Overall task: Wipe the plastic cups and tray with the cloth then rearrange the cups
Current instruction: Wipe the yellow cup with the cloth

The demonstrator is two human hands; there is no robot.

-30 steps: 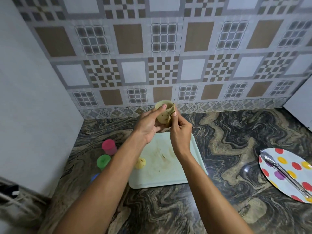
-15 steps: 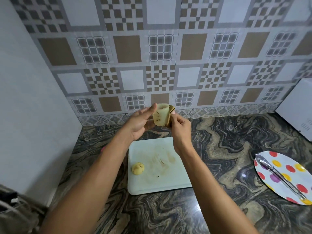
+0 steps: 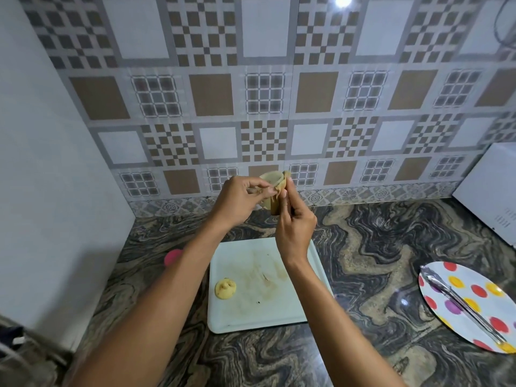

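Both hands are raised above the counter, in front of the tiled wall. My left hand grips a pale yellow plastic cup, mostly hidden by fingers and cloth. My right hand pinches a tan cloth against the cup's side and rim. Below them lies the white tray, smeared with brown marks. A small yellow cup sits on the tray's left part. A pink cup stands on the counter left of the tray, half hidden behind my left forearm.
A white plate with coloured dots lies at the right, metal tongs across it. A white appliance stands at the far right against the wall. A white wall panel bounds the left side. The counter is dark marbled stone.
My hands have risen a little with the cup, and the cloth now wraps more of it. The view tilted up; the green cup is hidden behind my left arm.
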